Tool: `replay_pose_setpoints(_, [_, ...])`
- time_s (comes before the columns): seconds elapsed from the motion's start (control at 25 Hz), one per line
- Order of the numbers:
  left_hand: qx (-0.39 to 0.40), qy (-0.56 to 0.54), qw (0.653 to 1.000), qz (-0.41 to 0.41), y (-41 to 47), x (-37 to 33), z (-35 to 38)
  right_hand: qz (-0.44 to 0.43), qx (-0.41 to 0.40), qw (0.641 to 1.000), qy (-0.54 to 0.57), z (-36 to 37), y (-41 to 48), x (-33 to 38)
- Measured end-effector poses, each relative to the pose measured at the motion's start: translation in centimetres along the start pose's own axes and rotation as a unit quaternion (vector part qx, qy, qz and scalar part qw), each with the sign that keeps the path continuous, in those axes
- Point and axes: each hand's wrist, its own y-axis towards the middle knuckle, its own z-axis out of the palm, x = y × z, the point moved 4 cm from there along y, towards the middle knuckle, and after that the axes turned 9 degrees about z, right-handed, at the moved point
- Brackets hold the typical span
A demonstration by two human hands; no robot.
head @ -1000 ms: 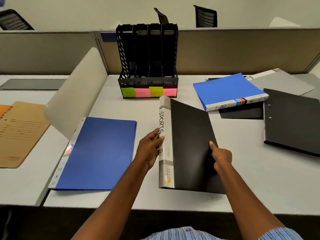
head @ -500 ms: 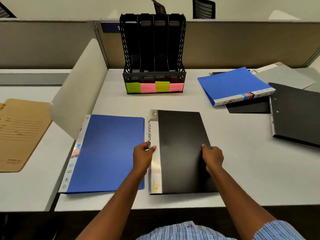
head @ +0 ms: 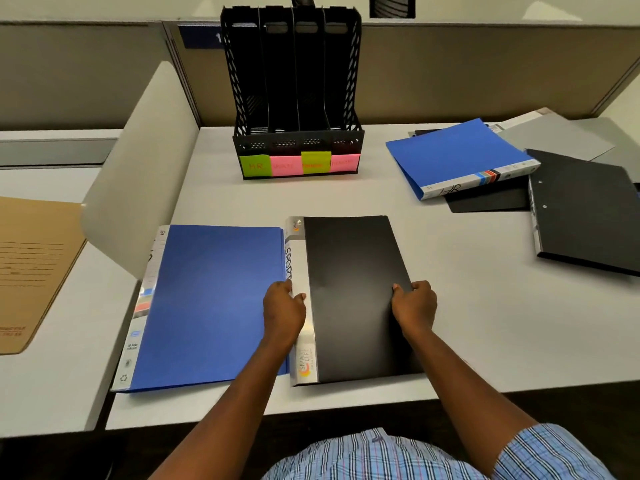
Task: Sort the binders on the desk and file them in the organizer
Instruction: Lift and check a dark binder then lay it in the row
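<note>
A black binder [head: 349, 292] with a silver spine marked SPORTS lies flat near the desk's front edge. My left hand [head: 282, 310] grips its spine side, thumb on top. My right hand [head: 414, 303] grips its right edge. Beside it on the left lies a blue binder [head: 207, 306]. At the back stands the black organizer [head: 294, 95], four empty slots with green and pink sticky labels on its front. To the right, a blue binder marked HR [head: 457, 157] rests on a black folder [head: 491, 200], and another black binder [head: 585, 209] lies beyond it.
A curved white divider panel [head: 138, 174] rises at the desk's left edge. A brown paper folder [head: 31, 268] lies on the neighbouring desk. Grey sheets [head: 554, 136] sit at the back right. Partition walls [head: 485, 71] close the rear.
The black SPORTS binder went from tilted up on its spine to lying flat on the desk beside the blue binder. Both hands stayed on its edges.
</note>
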Motion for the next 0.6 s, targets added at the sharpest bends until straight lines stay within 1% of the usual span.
replay_pose_setpoints(0.12, [0.007, 0.031, 0.999, 0.004, -0.1, -0.1, 0.0, 0.001, -0.008, 1.0, -0.01, -0.1, 0.0, -0.2])
replay_pose_setpoints(0.2, [0.016, 0.019, 1.0, 0.005, -0.2, -0.1, 0.0, -0.002, -0.011, 1.0, -0.023, -0.1, 0.1, -0.2])
replay_pose_setpoints(0.28, [0.022, 0.009, 1.0, 0.0, -0.1, -0.4, 0.0, -0.005, -0.021, 0.998, -0.053, -0.1, 0.2, 0.0])
replay_pose_setpoints(0.36, [0.032, 0.023, 0.999, 0.003, 0.2, -0.5, 0.2, -0.005, -0.043, 0.994, -0.101, -0.3, 0.1, 0.2])
replay_pose_setpoints(0.48, [0.048, 0.069, 0.996, 0.005, 0.3, -0.9, 0.5, -0.014, -0.067, 0.988, -0.136, -1.0, 0.2, 0.2])
replay_pose_setpoints(0.6, [0.039, 0.142, 0.989, 0.011, 0.2, -2.3, 1.1, -0.039, -0.038, 0.992, -0.111, -1.6, 1.0, -0.1])
